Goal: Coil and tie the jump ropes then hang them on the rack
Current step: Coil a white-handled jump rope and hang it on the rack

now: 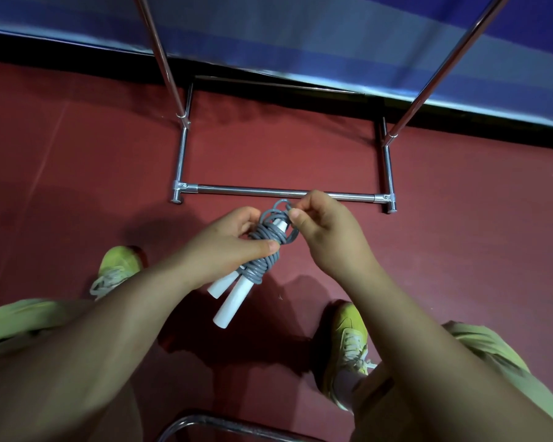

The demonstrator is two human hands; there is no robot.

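The left hand [227, 247] grips a coiled grey jump rope [265, 240] around its middle, fingers curled behind the bundle and the thumb pressed across the front of the wraps. The rope is wound tightly round its two white handles [230, 298], which stick out side by side below the hand and point down toward the person. The right hand [326, 231] sits just beside the top of the bundle, its thumb and fingers [296, 215] pinching a small loop of the grey cord that stands up from the coil. The bundle is held in the air above the red floor [300, 154], between the person's two yellow-green shoes [348, 342]. Just beyond the hands lies the chrome base bar of the rack [268, 190], its two uprights rising toward the top edge of the view in front of a blue striped wall [332, 33]
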